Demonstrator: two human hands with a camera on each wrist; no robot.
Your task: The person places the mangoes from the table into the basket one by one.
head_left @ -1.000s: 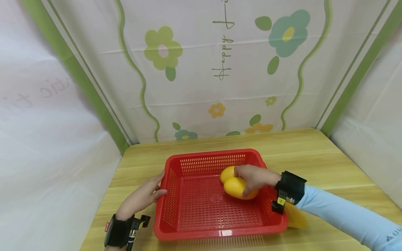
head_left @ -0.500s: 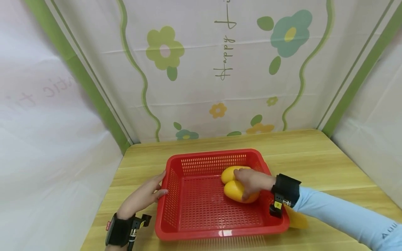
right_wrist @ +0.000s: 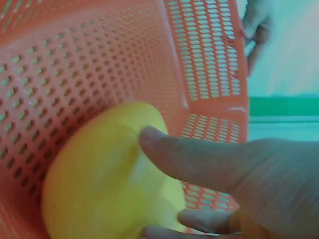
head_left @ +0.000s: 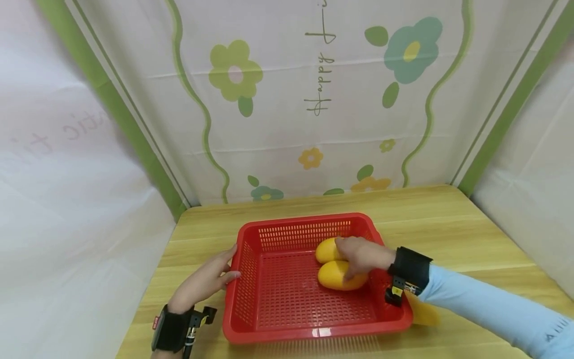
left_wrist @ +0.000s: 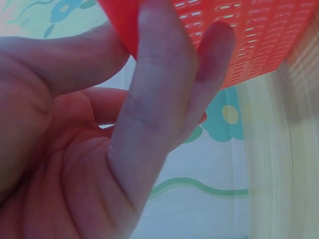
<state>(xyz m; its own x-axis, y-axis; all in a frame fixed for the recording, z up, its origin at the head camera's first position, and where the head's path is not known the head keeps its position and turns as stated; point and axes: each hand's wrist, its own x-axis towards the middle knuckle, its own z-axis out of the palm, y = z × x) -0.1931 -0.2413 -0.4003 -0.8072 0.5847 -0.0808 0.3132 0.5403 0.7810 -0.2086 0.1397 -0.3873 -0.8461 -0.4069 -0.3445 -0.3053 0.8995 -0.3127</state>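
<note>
Two smooth yellow mangoes lie side by side in the right part of a red plastic basket [head_left: 287, 279], the far mango [head_left: 326, 251] and the near mango [head_left: 336, 276]. My right hand [head_left: 364, 257] is over them, its thumb resting on the near mango and its fingers touching the far one. The thumb looks straight against the yellow skin [right_wrist: 99, 179] in the right wrist view. At the basket's left side my left hand [head_left: 208, 273] holds the rim between thumb and fingers, with fingers along the slotted wall [left_wrist: 254, 35]. The hand hides the far mango's right half.
The basket stands on a light wooden table [head_left: 426, 214]. A yellow thing [head_left: 423, 310], partly hidden, sits outside the basket's right side under the forearm. A white curtain [head_left: 278, 119] with printed flowers hangs behind the table.
The near mango has shifted slightly towards me, and more of it shows beneath the right hand. The right thumb's hold on it looks looser. The left hand stays at the rim.
</note>
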